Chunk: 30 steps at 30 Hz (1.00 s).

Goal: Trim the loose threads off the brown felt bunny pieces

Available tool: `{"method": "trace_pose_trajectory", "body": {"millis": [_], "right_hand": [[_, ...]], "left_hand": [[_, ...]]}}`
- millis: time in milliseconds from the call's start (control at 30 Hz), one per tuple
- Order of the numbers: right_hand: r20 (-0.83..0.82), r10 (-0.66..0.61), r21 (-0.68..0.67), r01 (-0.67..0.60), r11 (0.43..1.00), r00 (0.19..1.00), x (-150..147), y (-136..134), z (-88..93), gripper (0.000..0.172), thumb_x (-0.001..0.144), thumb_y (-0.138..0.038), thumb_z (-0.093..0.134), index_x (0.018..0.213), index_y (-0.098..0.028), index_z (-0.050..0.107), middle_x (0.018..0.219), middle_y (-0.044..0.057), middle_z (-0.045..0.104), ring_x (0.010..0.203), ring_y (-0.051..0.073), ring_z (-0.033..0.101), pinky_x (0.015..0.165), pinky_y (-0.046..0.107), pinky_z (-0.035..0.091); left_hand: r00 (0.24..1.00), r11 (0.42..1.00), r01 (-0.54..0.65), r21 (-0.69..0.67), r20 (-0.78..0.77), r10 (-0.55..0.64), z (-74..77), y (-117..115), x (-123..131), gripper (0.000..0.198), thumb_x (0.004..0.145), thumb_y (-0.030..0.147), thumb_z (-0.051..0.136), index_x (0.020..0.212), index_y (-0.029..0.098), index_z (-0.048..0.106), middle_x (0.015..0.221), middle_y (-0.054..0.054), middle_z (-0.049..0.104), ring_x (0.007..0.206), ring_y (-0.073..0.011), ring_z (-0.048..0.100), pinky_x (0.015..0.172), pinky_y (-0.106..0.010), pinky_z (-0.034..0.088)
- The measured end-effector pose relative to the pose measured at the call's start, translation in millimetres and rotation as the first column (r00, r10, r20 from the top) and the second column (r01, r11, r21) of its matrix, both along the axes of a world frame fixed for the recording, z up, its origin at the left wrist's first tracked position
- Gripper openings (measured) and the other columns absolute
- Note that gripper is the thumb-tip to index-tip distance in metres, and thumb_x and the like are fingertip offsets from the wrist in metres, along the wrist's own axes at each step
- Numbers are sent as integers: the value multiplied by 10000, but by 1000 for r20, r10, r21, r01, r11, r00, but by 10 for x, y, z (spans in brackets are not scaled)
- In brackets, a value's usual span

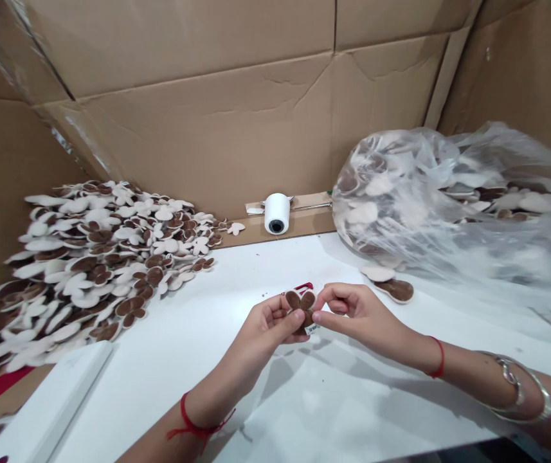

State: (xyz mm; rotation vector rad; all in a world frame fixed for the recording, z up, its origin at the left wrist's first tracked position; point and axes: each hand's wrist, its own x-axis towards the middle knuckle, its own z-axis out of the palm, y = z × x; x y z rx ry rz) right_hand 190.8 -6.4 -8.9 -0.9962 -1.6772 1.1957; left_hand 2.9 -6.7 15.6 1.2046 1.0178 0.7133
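Note:
Both my hands meet above the white table top (198, 321), holding a small petal-shaped piece (300, 306) with brown, fuzzy lobes and a cream edge. My left hand (268, 328) grips it from the left, and my right hand (352, 312) pinches it from the right between thumb and fingers. A small white tag (311, 329) shows below the piece, and a bit of red (304, 288) shows behind it. The nearest loose pieces, a brown-faced oval (395, 290) and a cream one (377, 273), lie to the right of my right hand.
A large heap of similar cream-and-brown pieces (101, 257) lies at the left, and a clear plastic bag (439, 199) full of them at the right. A white tape roll (276, 213) stands at the back. Cardboard walls (207, 109) surround the table.

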Motion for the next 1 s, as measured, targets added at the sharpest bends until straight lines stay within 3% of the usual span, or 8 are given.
{"method": "trace_pose_trajectory", "body": {"millis": [167, 333, 433, 533, 733, 833, 933, 1000], "right_hand": [[-58, -12, -72, 8, 997, 998, -13, -12, -20, 246, 881, -393, 549, 964, -163, 578, 611, -43, 289, 551, 76, 256, 506, 217, 182], [-88, 23, -88, -31, 996, 996, -28, -24, -28, 277, 860, -400, 565, 836, -129, 620, 624, -5, 433, 553, 77, 312, 500, 221, 192], [-98, 39, -90, -48, 995, 994, -31, -35, -15, 291, 852, -401, 573, 831, -117, 630, 607, -3, 440, 531, 68, 286, 488, 221, 167], [-88, 70, -113, -80, 990, 994, -32, -44, -4, 319, 856, -423, 564, 832, -111, 627, 569, -14, 410, 502, 61, 244, 472, 224, 138], [-90, 112, -155, -125, 980, 990, -40, -61, 12, 324, 850, -443, 568, 839, -121, 604, 602, -6, 442, 518, 71, 291, 482, 218, 182], [3, 74, -83, -74, 994, 997, -20, -23, 11, 262, 880, -390, 530, 906, -144, 615, 624, -15, 415, 563, 85, 346, 527, 216, 263], [144, -71, 82, 60, 995, 987, 42, 101, -44, 254, 898, -332, 501, 1090, -194, 592, 902, 36, 516, 821, 141, 482, 706, 254, 387], [241, -196, 183, 154, 971, 950, 94, 225, -104, 265, 908, -305, 478, 1127, -199, 581, 1083, 66, 489, 991, 176, 469, 785, 289, 402]], "left_hand": [[997, 996, -67, 56, -34, 69, 45, -22, 53, 302, 760, 456, 564, 837, 164, 561, 902, -36, 597, 891, -111, 581, 688, -162, 529], [995, 990, -90, 107, -42, 95, -14, -48, 78, 285, 771, 453, 543, 793, 169, 518, 912, -24, 586, 863, -99, 573, 673, -164, 533], [995, 988, -91, 128, -30, 95, -55, -47, 86, 284, 778, 462, 533, 827, 183, 519, 930, -14, 580, 870, -88, 563, 699, -167, 539], [998, 987, -56, 149, -31, 61, -64, -20, 86, 269, 782, 447, 538, 823, 182, 515, 854, 7, 541, 795, -52, 531, 684, -130, 511], [998, 985, 58, 162, -37, -53, -81, 22, 55, 294, 775, 437, 551, 714, 159, 473, 728, 24, 465, 686, -25, 466, 605, -101, 448], [994, 986, -10, 164, -106, 28, -98, 40, 39, 301, 767, 462, 543, 746, 167, 485, 744, 19, 492, 696, -37, 480, 577, -106, 445], [979, 978, -74, 195, -173, 108, -96, 76, 25, 286, 768, 451, 529, 780, 165, 519, 730, 13, 516, 675, -39, 475, 546, -100, 418], [972, 974, -96, 206, -191, 137, -81, 93, 20, 268, 773, 430, 515, 783, 162, 528, 727, 9, 534, 655, -35, 461, 537, -97, 401]]}}
